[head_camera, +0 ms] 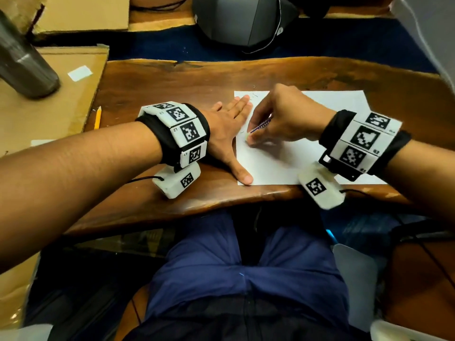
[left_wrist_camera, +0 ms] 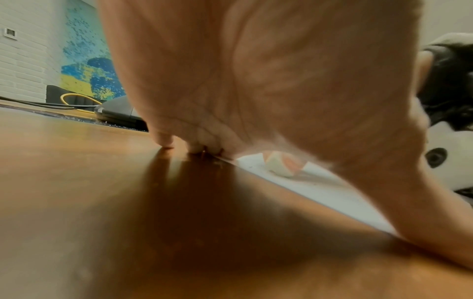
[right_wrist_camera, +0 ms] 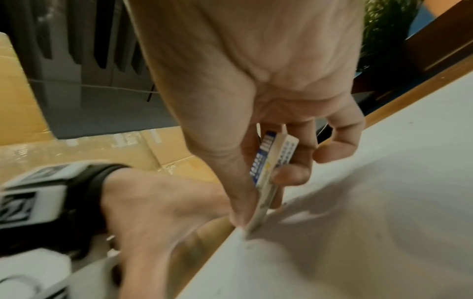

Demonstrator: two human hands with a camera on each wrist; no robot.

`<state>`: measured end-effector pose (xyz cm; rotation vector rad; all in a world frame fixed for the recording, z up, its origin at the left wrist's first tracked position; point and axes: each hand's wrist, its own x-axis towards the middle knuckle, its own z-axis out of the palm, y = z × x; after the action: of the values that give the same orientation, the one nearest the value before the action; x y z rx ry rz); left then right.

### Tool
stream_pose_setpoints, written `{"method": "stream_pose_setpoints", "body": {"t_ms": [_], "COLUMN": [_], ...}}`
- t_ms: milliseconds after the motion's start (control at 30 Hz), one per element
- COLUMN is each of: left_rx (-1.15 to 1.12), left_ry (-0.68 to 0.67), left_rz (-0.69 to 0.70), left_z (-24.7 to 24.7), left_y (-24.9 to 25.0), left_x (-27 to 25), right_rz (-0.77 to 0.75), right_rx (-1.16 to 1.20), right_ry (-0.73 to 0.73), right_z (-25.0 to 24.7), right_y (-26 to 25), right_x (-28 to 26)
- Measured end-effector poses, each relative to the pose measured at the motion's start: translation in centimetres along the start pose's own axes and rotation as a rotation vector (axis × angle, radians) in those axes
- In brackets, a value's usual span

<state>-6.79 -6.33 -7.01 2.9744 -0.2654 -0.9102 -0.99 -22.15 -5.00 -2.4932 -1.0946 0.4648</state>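
Note:
A white sheet of paper lies on the wooden table, with faint pencil marks near its left edge. My left hand lies flat with straight fingers across the paper's left edge, thumb on the near corner. My right hand pinches a white eraser in a blue-and-white sleeve between thumb and fingers. The eraser's tip presses on the paper close to its left edge, right beside the left hand. From the left wrist view, the eraser shows under the palm, on the sheet.
A yellow pencil lies at the table's left edge beside flattened cardboard. A steel bottle stands on the cardboard at far left. A dark grey device with a cable sits beyond the table. My legs are under the near edge.

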Motion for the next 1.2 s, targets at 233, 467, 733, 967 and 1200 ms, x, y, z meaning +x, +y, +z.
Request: {"method": "stream_pose_setpoints", "body": {"t_ms": [233,467,733,967,1200], "left_rx": [-0.015,-0.008,0.006,0.025,0.142], "left_ry": [0.005,0.015,0.008,0.029,0.154], "left_rz": [-0.003,-0.001,0.001,0.000,-0.099], "left_z": [0.0,0.1,0.2,0.4,-0.6], "left_y": [0.3,0.1,-0.1,-0.2,-0.5], "left_x": [0.0,0.2,0.5,0.7,1.3], "right_rz": [-0.083,-0.044,0.021,0.246,0.264], "right_rx": [-0.059,-0.026,-0.001,0.144,0.137], "right_ry": [-0.233,-0.124,0.042,-0.055,-0.102], "right_z": [0.2,-0.3,-0.6,-3.0,-3.1], "right_y": [-0.7,0.3,1.3,4.9,5.2], "right_x": [-1.8,-1.0,0.5,1.0,1.5]}}
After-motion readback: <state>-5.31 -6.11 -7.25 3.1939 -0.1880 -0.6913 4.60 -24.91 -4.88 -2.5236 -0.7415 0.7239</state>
